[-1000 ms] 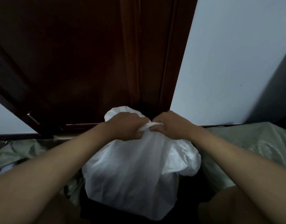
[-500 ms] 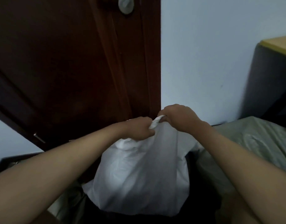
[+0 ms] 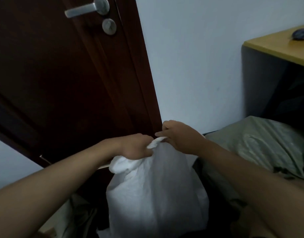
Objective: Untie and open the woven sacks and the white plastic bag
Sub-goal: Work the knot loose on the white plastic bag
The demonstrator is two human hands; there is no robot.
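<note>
A full white plastic bag (image 3: 154,194) stands upright in front of me, its top gathered into a twisted neck. My left hand (image 3: 134,146) grips the bunched plastic just below and left of the neck. My right hand (image 3: 178,136) pinches the twisted white tip of the neck from the right. The two hands nearly touch above the bag. A grey-green woven sack (image 3: 261,148) lies to the right of the bag, and part of another sack (image 3: 73,213) shows at the lower left behind my forearm.
A dark wooden door (image 3: 65,83) with a metal handle (image 3: 85,7) and lock stands right behind the bag. A pale wall is to its right. A dark cabinet with a wooden top (image 3: 276,47) stands at the right, a dark object on it.
The bag's neck has risen with both hands, which stay closed on it. My view has tilted up, bringing the door handle and the cabinet top into sight.
</note>
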